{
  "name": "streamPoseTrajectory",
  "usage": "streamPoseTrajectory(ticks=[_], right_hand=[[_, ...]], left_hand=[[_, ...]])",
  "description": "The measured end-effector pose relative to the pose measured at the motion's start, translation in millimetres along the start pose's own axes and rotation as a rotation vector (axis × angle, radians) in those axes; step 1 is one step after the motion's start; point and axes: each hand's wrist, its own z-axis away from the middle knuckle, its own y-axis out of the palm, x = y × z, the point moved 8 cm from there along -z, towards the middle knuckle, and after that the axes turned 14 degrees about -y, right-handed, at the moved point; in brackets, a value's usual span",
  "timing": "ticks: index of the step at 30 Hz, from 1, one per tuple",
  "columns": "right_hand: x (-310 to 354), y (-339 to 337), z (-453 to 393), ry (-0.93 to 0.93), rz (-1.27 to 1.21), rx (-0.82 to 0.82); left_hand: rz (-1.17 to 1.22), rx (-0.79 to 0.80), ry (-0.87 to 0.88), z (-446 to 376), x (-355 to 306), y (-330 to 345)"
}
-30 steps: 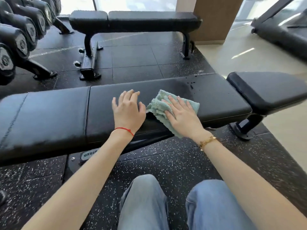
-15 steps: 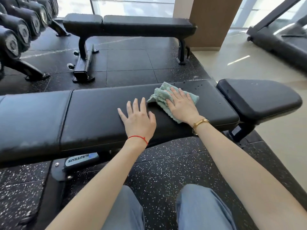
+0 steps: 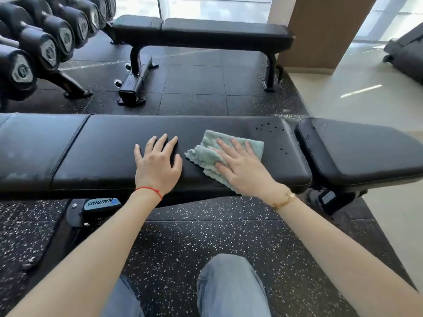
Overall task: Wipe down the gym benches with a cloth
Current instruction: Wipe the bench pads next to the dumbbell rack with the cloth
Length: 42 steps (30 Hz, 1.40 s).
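Observation:
A long black padded bench (image 3: pixel 109 145) runs across in front of me, with a separate seat pad (image 3: pixel 357 152) at its right end. A crumpled pale green cloth (image 3: pixel 206 154) lies on the long pad, right of its middle. My right hand (image 3: pixel 242 168) presses flat on the cloth with straight, spread fingers. My left hand (image 3: pixel 156 164) rests flat on the bare pad just left of the cloth. Small dark droplets (image 3: pixel 270 128) dot the pad beyond the cloth, near its right end.
A second black bench (image 3: pixel 206 35) stands farther back on the rubber floor. A rack of dumbbells (image 3: pixel 41 46) fills the upper left. A brown pillar (image 3: pixel 320 30) and pale tiled floor lie to the right. My knees in jeans (image 3: pixel 229 287) are below.
My right hand has slid the cloth rightward along the pad, toward the droplets. My left hand has shifted right along the pad as well. The view has moved.

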Motion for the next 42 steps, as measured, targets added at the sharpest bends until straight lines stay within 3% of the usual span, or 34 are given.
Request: streamPoseTrajectory(ticks=[4,8,13,17,19,23,28,32,36,39,42], right_hand=[[-63,-12,50,0.174,0.013,-0.062],[-115,-20,4,0.299,0.003,-0.003],[-66,-7,-51,0.126,0.03,0.047],[-13,-2,3,-0.1,0.023,-0.008],[-12,-4,39,-0.113,0.005,-0.049],[-79,-12,53,0.1,0.025,-0.053],[-154,-31,-21,0.383,0.013,-0.021],[-89,-15,-44,0.178,0.048,0.005],[-34,-9,20,-0.022,-0.002,-0.033],[-52,-13,70,0.05,-0.011,-0.095],[-105,-19,64,0.164,0.009,-0.084]], left_hand=[[-0.019,-0.003,-0.014,4,-1,0],[-0.03,-0.019,-0.008,4,0,1],[-0.027,-0.013,-0.016,3,1,3],[-0.041,-0.008,-0.005,4,1,3],[-0.043,-0.014,0.004,4,1,2],[-0.044,-0.019,-0.006,4,-1,2],[-0.039,-0.035,-0.021,3,-2,2],[-0.027,-0.035,-0.029,2,0,2],[-0.026,-0.031,-0.03,1,1,2],[-0.039,-0.032,-0.018,3,1,1],[-0.036,-0.034,-0.01,4,-1,-1]])
